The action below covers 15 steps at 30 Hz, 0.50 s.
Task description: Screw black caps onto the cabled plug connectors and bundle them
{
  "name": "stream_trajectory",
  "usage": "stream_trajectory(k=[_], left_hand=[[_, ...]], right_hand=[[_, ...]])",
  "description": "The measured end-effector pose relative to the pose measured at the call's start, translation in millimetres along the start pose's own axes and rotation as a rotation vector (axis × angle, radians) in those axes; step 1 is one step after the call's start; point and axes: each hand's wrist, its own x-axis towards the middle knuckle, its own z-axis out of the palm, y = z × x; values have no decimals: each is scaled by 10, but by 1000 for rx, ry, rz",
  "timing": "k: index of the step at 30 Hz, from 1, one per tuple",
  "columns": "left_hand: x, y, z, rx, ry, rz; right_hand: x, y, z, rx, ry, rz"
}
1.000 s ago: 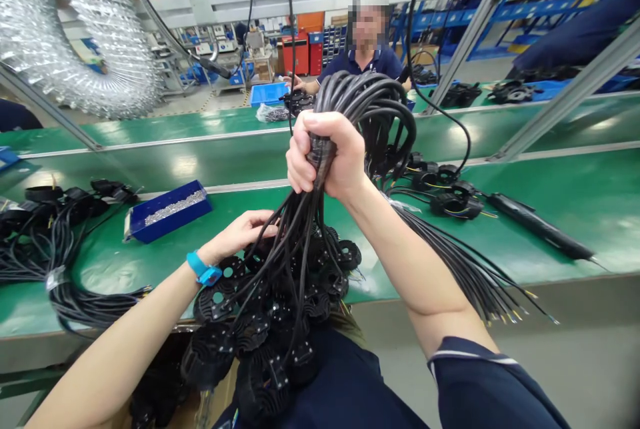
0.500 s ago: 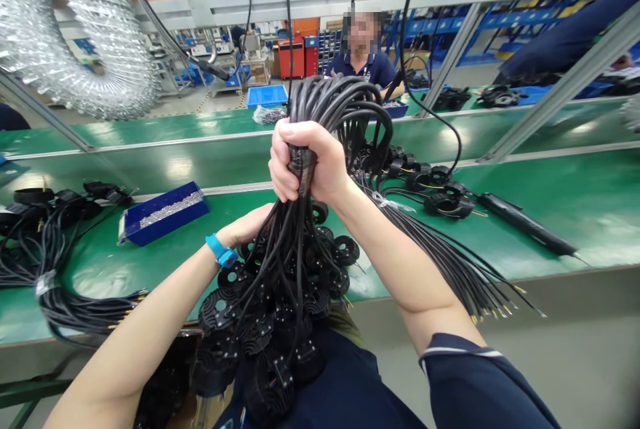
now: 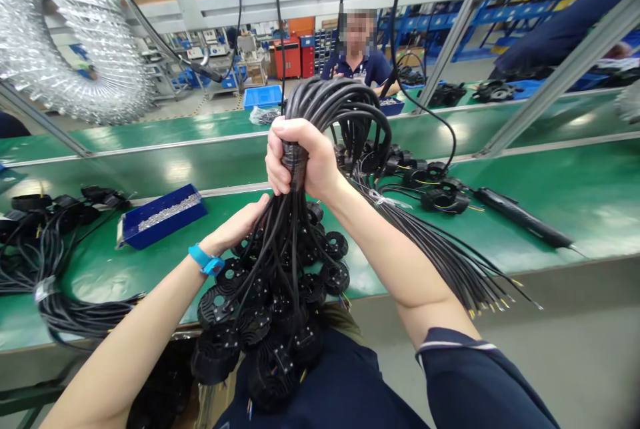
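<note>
With a tied cable bundle (image 3: 75, 311) and a blue bin (image 3: 167, 227) of metal bits (image 3: 170, 212) lying on the green bench (image 3: 595, 212) at left, resting the left hand (image 3: 240, 225) by the hanging strands (image 3: 287, 235), with fingers too hidden to tell how far open or whether grasping. Gripping the black cable bundle (image 3: 294, 205) in the right hand (image 3: 317, 161), folded around its neck above the bench edge, with loops (image 3: 340, 97) arching above and round housings (image 3: 255, 325) clustering below; having another bundle (image 3: 445, 252) and a slim black tool (image 3: 525, 218) lying at right.
</note>
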Motion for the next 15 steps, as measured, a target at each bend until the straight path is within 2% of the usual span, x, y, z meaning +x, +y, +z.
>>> stream_trajectory(k=[4, 7, 9, 13, 15], left_hand=[[-226, 38, -2, -127, 54, 141], [-477, 145, 81, -157, 99, 256], [-609, 234, 173, -21, 170, 240], [-703, 364, 344, 283, 455, 91], [-703, 398, 400, 335, 548, 116]], right_hand=[[-1, 15, 32, 5, 22, -61], [-28, 34, 134, 3, 93, -79], [-48, 64, 240, 6, 115, -74], [-53, 125, 435, -125, 47, -75], [-40, 107, 465, -212, 27, -79]])
